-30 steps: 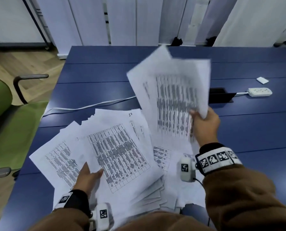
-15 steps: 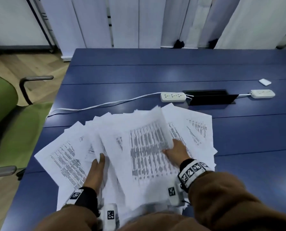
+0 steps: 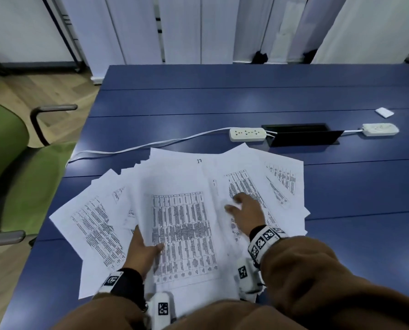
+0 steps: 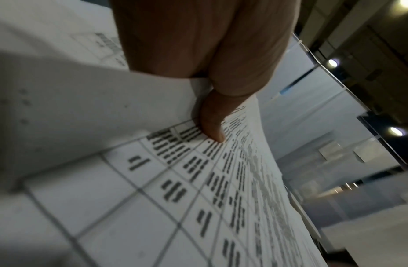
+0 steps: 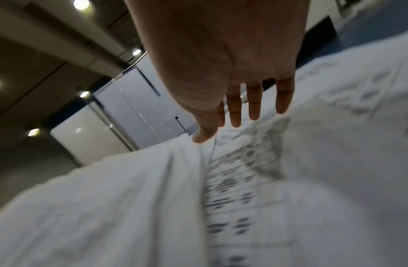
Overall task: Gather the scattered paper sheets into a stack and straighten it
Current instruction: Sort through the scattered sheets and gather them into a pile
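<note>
blue table (image 3: 246, 96), sheets (image 3: 182, 222) fanned loosely; left hand (image 3: 144, 253) pinches the top sheet, right hand (image 3: 246, 210) spread flat above; gathering underway, next calls for squaring edges

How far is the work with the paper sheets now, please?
Done: the paper sheets lie together in one overlapping pile on the blue table. In hand: the left hand pinches the top sheets at their left edge, while the right hand reaches open over the right side. Left: the sheets fan out crookedly, so squaring them into a straight stack remains.
</note>
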`<state>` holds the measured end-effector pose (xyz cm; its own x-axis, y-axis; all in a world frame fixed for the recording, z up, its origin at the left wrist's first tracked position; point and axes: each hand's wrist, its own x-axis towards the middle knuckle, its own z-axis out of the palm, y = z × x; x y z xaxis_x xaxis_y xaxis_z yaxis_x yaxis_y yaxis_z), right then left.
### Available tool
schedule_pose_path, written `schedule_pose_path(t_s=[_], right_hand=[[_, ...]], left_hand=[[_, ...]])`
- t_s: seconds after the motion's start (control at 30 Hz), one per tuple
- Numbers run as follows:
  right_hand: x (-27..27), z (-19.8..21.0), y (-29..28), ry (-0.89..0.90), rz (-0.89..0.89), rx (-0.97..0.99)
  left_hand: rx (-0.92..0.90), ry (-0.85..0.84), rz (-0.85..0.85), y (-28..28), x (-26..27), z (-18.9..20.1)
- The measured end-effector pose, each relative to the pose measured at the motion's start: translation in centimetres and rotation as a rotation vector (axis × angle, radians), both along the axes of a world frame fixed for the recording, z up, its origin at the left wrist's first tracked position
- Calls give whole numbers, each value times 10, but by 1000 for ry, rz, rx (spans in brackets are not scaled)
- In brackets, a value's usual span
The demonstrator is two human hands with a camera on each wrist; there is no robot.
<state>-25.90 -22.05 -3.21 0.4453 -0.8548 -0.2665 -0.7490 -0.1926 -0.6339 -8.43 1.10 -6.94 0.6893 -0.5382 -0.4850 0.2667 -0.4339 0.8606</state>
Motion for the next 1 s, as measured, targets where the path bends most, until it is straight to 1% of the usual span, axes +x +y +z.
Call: schedule_pose_path(t_s=[0.03,0.07,0.13,0.23,0.33,0.4,0.47,0.53,0.6,0.67,0.77,0.83,0.93,1.0], right_hand=[[-5,0,-9,128,38,-97],[-9,-1,-16,233,96,-140],[-13,-4,-22,353,204,-113],[-13,-12,-18,476,294,-123],[-14,-17,-15,546,290,-181],[-13,-17,-15,559,306,-212],[-11,-18,-20,521,314,-174],[-10,-19,-26,427,295,-26],[-10,-18,-28,402,318,93],[-10,-18,-29,394,344,101],[-8,-11,-35,181,191,50],[-3,-6,-41,89,109,38],[8,3,-35,4,77,140],[17,7,-24,-32,95,203]], left_hand=[[-12,9,39,6,4,0],[-28,25,74,12,8,0],[-45,69,157,22,18,-5],[-42,118,256,32,27,-6],[-26,185,326,39,31,-9],[11,213,345,42,32,-16],[53,209,331,43,29,-20],[59,209,324,43,25,-22],[39,213,336,42,21,-21],[13,230,341,43,22,-21],[27,232,324,43,24,-25],[54,199,292,43,23,-25],[109,159,216,41,24,-25],[139,146,182,40,25,-23]])
